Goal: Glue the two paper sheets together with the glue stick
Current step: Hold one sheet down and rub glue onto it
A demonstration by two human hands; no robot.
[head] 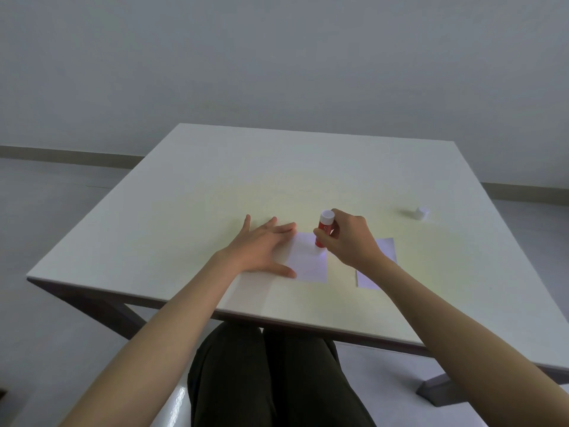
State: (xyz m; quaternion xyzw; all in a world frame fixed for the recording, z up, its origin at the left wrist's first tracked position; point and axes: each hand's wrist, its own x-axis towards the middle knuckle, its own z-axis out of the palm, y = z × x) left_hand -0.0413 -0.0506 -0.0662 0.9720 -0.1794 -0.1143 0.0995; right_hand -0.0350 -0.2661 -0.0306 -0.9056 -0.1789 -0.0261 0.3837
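Glue stick (324,229) grasped by right hand (351,238) on paper sheet (308,260), left hand (261,248) flat, released

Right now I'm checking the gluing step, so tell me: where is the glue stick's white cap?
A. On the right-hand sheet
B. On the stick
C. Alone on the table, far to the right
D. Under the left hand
C: the white cap sits alone on the table, well right of the glue stick, which the right hand presses upside down onto the left sheet.
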